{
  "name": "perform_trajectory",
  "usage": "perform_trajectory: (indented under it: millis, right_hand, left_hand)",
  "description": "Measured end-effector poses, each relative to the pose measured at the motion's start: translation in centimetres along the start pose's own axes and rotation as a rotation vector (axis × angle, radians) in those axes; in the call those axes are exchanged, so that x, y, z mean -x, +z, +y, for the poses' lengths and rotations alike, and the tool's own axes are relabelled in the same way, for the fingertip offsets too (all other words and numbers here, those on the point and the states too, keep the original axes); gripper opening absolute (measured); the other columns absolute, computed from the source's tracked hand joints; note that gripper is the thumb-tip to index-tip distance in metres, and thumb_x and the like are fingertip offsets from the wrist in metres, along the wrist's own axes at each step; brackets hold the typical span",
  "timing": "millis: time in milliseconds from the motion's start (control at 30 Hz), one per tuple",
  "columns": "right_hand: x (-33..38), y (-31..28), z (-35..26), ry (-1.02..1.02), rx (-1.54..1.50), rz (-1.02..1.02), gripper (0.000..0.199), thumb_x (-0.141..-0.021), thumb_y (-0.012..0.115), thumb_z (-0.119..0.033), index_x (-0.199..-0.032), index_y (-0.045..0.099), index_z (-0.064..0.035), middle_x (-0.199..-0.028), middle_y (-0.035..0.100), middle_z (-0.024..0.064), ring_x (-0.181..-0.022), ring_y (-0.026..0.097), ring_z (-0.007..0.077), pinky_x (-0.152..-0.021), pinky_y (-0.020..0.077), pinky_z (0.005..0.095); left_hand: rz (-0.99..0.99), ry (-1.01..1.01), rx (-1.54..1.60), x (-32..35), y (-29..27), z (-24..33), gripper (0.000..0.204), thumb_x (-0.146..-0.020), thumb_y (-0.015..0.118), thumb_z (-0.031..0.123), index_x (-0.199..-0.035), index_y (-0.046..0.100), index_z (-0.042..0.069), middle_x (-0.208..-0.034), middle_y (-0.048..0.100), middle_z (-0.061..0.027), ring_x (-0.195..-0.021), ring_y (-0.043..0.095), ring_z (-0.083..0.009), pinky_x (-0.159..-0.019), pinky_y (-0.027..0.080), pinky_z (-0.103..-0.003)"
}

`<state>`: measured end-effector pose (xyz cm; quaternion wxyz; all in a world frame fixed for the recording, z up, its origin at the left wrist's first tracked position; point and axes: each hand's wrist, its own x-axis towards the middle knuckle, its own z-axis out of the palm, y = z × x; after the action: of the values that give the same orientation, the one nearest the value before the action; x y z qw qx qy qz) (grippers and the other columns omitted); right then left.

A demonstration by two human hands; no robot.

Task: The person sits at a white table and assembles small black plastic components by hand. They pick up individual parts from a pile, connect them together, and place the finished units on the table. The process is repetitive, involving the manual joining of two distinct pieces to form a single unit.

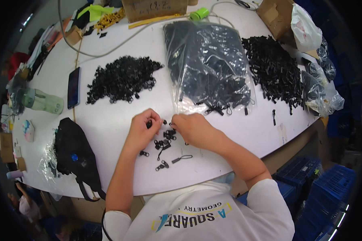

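Note:
My left hand [141, 129] is closed, with a small black zipper slider [149, 124] showing between its fingers. Close beside it, my right hand [195, 129] has thumb and fingers pinched together; a dark bit shows at the tips, too small to name. Below both hands lie several loose black sliders [170, 135] and a black zipper pull with a cord loop [182, 158]. Beyond the left hand is a heap of black sliders [122, 78]. A clear plastic bag [205, 48] lies past the right hand, with black cord pulls [219, 107] at its near end.
A large heap of small black pieces [273, 68] lies at the right. At the left are a phone [73, 87], a green bottle [44, 100] and a black bag [74, 148]. A cardboard box [155, 10] stands at the back; blue crates [330, 193] stand beyond the table's right edge.

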<state>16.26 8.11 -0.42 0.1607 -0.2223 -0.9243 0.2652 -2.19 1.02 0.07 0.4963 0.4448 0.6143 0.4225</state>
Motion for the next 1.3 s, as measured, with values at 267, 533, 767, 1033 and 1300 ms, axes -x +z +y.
perform_trajectory:
  millis: [267, 533, 767, 1033, 1300]
  right_hand:
    - [0.2, -0.4, -0.5, -0.24, 0.299, 0.06, 0.012, -0.071, 0.057, -0.008, -0.08, 0.052, -0.0025, -0.064, 0.056, 0.0068, -0.05, 0.06, 0.0217, -0.044, 0.0465, 0.0322]
    - [0.6, -0.9, -1.4, -0.237, 0.341, -0.048, 0.012, -0.071, 0.057, -0.007, -0.079, 0.053, 0.0004, -0.063, 0.058, 0.01, -0.05, 0.061, 0.0232, -0.043, 0.0478, 0.0326]
    - [0.7, -0.3, -1.6, -0.154, 0.264, 0.009, 0.011, -0.072, 0.057, -0.007, -0.08, 0.052, -0.0001, -0.065, 0.059, 0.0108, -0.051, 0.062, 0.0251, -0.045, 0.0493, 0.0334]
    - [0.8, -1.1, -2.0, -0.119, 0.243, -0.083, 0.012, -0.075, 0.056, -0.007, -0.084, 0.052, 0.0002, -0.071, 0.061, 0.0126, -0.057, 0.063, 0.027, -0.049, 0.0505, 0.035]
    - [0.6, -1.6, -2.2, -0.095, 0.239, -0.169, 0.013, -0.077, 0.053, -0.007, -0.085, 0.053, 0.0019, -0.075, 0.062, 0.0158, -0.061, 0.064, 0.0311, -0.053, 0.0512, 0.0384]
  left_hand:
    - [0.04, 0.171, -0.22, 0.3, 1.1, 0.0, 0.012, -0.082, 0.06, 0.005, -0.074, 0.054, 0.001, -0.057, 0.053, 0.0003, -0.052, 0.049, -0.0049, -0.048, 0.038, -0.021]
    - [0.034, 0.221, -0.22, 0.9, 1.9, 0.5, 0.013, -0.083, 0.06, 0.008, -0.074, 0.054, 0.0, -0.054, 0.056, -0.0058, -0.048, 0.052, -0.0109, -0.047, 0.04, -0.025]
    - [0.069, 0.151, -0.058, 1.0, 2.3, -0.5, 0.012, -0.084, 0.06, 0.008, -0.075, 0.057, 0.001, -0.055, 0.057, -0.0016, -0.05, 0.05, -0.0053, -0.047, 0.039, -0.022]
    - [0.157, 0.244, -0.322, 1.0, 2.4, 0.4, 0.011, -0.081, 0.062, 0.005, -0.072, 0.056, -0.001, -0.055, 0.056, -0.0024, -0.049, 0.052, -0.0062, -0.047, 0.04, -0.022]
    - [0.086, 0.258, -0.345, 1.8, 2.6, 1.0, 0.014, -0.081, 0.061, 0.011, -0.074, 0.056, -0.001, -0.055, 0.056, -0.0106, -0.047, 0.055, -0.0195, -0.048, 0.043, -0.03]
